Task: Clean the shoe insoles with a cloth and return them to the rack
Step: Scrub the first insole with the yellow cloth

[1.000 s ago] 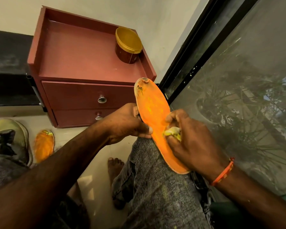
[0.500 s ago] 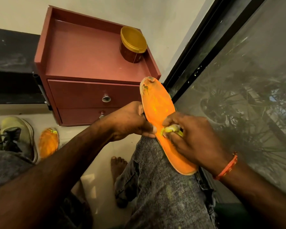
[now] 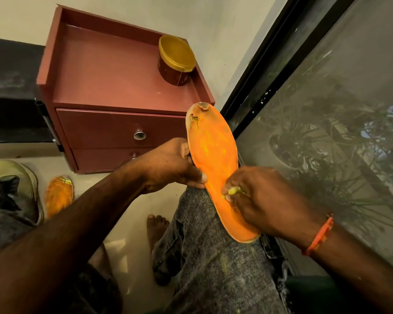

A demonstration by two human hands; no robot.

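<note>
An orange insole (image 3: 211,150) with a worn, torn toe rests on my right knee, toe pointing up and away. My left hand (image 3: 170,165) grips its left edge, thumb on the top face. My right hand (image 3: 259,198) pinches a small yellowish cloth (image 3: 233,191) and presses it on the insole's lower half; most of the cloth is hidden in the fingers. A second orange insole (image 3: 59,194) lies on the floor at the left, beside a pale green shoe (image 3: 16,186).
A dark red two-drawer cabinet (image 3: 114,132) stands against the wall ahead, with a gold-lidded tub (image 3: 176,60) on its top. A black-framed glass window (image 3: 327,132) runs along the right. My bare foot (image 3: 156,225) is on the tiled floor below.
My right hand with the cloth has slid slightly down the insole, and less cloth shows now. The left hand keeps its grip on the edge.
</note>
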